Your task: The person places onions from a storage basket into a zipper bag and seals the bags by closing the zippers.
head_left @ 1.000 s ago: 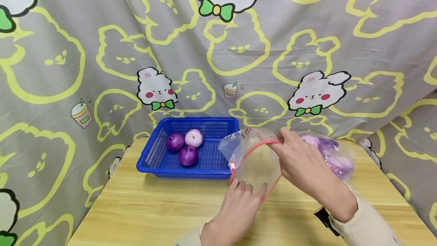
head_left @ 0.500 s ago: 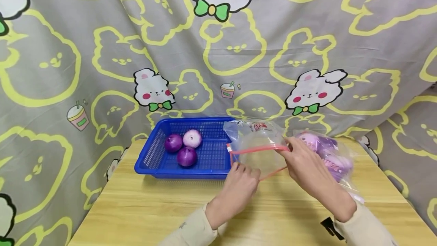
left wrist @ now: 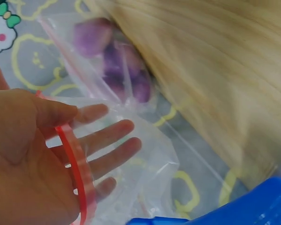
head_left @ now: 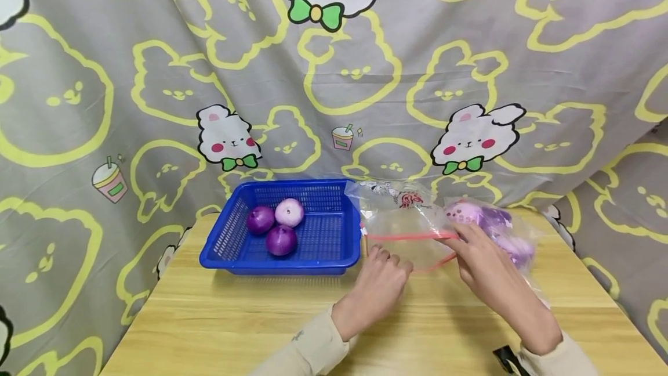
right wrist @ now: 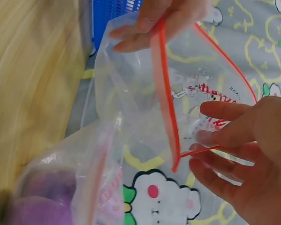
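A clear slider zip bag [head_left: 396,208] with a red rim and red print is held with its mouth open toward me, right beside the blue basket [head_left: 224,261]. My left hand [head_left: 373,286] grips the near rim; in the left wrist view its thumb lies on one side of the red strip [left wrist: 77,161], with the other fingers on the other side, showing through the film. The right hand [head_left: 485,266] holds the rim's right end, its fingers [right wrist: 224,111] at the mouth. Inside the basket sit three peeled purple onions [head_left: 281,241].
Behind the right hand lies a second clear zip bag [right wrist: 93,173] with purple onions [head_left: 514,248] inside. A wooden table [head_left: 261,329] carries everything, with a patterned grey curtain [head_left: 365,91] hanging at its back. A black strap [head_left: 508,360] shows near the right sleeve.
Both hands have moved rightward in the head view, and the right hand lower. The bag's upper rim has gone from a raised arch to a flatter line, so the mouth is narrower.
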### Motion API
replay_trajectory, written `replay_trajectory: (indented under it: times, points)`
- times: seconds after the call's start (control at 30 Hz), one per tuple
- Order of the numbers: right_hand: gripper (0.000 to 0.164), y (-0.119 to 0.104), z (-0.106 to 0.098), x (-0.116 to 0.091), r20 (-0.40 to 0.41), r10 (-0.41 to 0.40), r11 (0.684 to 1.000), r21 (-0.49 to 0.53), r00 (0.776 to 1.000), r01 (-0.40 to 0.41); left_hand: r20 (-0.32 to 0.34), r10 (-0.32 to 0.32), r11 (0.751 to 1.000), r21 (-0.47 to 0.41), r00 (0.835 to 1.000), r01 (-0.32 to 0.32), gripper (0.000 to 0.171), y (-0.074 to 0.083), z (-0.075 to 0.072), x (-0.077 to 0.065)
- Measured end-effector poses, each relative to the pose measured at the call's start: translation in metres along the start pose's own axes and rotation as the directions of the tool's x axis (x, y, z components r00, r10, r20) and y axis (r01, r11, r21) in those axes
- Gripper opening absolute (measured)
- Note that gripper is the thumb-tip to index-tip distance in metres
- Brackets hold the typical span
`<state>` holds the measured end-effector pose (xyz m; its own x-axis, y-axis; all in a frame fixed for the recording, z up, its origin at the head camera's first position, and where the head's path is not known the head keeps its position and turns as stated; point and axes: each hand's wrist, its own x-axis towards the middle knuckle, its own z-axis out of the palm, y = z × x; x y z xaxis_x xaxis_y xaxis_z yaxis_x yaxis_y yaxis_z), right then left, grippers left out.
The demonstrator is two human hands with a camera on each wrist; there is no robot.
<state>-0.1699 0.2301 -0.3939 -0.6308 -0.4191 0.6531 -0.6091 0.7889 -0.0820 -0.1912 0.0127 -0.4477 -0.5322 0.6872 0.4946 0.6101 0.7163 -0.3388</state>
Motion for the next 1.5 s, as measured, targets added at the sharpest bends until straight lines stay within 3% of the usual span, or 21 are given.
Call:
replay_trajectory:
  times: [0.2,0.43,0.5,0.6,0.7,0.77,0.83,0.9,0.97,1.07,1.17,1.3,1.4,1.5]
  points:
    - [0.043,0.001,0.008,0.0,0.009,0.012,1.0,0.0,1.0,-0.012,0.019,-0.001,1.0,0.009,1.0,0.001,0.009,-0.002,0.013,0.004]
    - [0.044,-0.007,-0.001,0.003,0.09,0.056,0.998,-0.014,0.994,-0.055,0.027,0.0,1.0,-0.01,1.0,0.001,0.004,-0.002,0.007,0.002]
    - [0.045,-0.01,-0.004,0.002,0.099,0.073,0.997,-0.016,0.992,-0.071,0.007,-0.002,0.999,-0.039,1.0,0.002,0.007,-0.001,-0.005,0.001]
    - [0.05,-0.013,-0.01,0.001,0.094,0.084,0.996,-0.024,0.992,-0.082,-0.06,-0.014,0.994,-0.105,0.998,0.008,0.011,-0.001,-0.042,0.001]
    - [0.052,-0.013,-0.018,0.002,0.059,0.088,0.995,-0.048,0.994,-0.085,-0.127,-0.083,0.98,-0.191,0.988,0.057,0.026,-0.007,-0.083,0.004]
    - [0.048,-0.012,-0.022,0.002,0.041,0.099,0.993,-0.069,0.994,-0.096,-0.122,-0.148,0.972,-0.203,0.981,0.122,0.046,-0.014,-0.094,0.008]
    - [0.043,-0.012,-0.025,0.001,0.022,0.104,0.991,-0.086,0.994,-0.102,-0.087,-0.199,0.966,-0.183,0.976,0.181,0.066,-0.022,-0.09,0.012]
    - [0.041,-0.013,-0.027,0.001,0.013,0.106,0.99,-0.094,0.994,-0.104,-0.045,-0.214,0.967,-0.15,0.976,0.205,0.073,-0.027,-0.078,0.016]
    - [0.041,-0.014,-0.029,0.002,-0.005,0.106,0.99,-0.089,0.994,-0.106,-0.045,-0.205,0.968,-0.158,0.978,0.195,0.063,-0.03,-0.063,0.019]
    - [0.042,-0.014,-0.032,0.003,-0.054,0.1,0.991,-0.079,0.994,-0.104,-0.092,-0.194,0.956,-0.242,0.977,0.167,0.039,-0.03,-0.043,0.024]
    - [0.037,-0.011,-0.033,0.004,-0.131,0.089,0.993,-0.068,0.987,-0.099,-0.128,-0.202,0.923,-0.355,0.971,0.145,0.024,-0.028,-0.031,0.029]
    - [0.025,-0.006,-0.031,0.005,-0.198,0.069,0.996,-0.046,0.978,-0.08,-0.107,-0.233,0.863,-0.481,0.967,0.154,0.017,-0.027,-0.024,0.031]
    - [0.03,-0.003,-0.029,0.006,-0.196,0.048,0.997,-0.044,0.979,-0.057,-0.1,-0.281,0.83,-0.524,0.955,0.19,0.022,-0.028,-0.024,0.029]
    - [0.044,-0.002,-0.029,0.006,-0.183,0.043,0.998,-0.047,0.982,-0.052,-0.131,-0.339,0.807,-0.549,0.931,0.217,0.024,-0.033,-0.026,0.025]
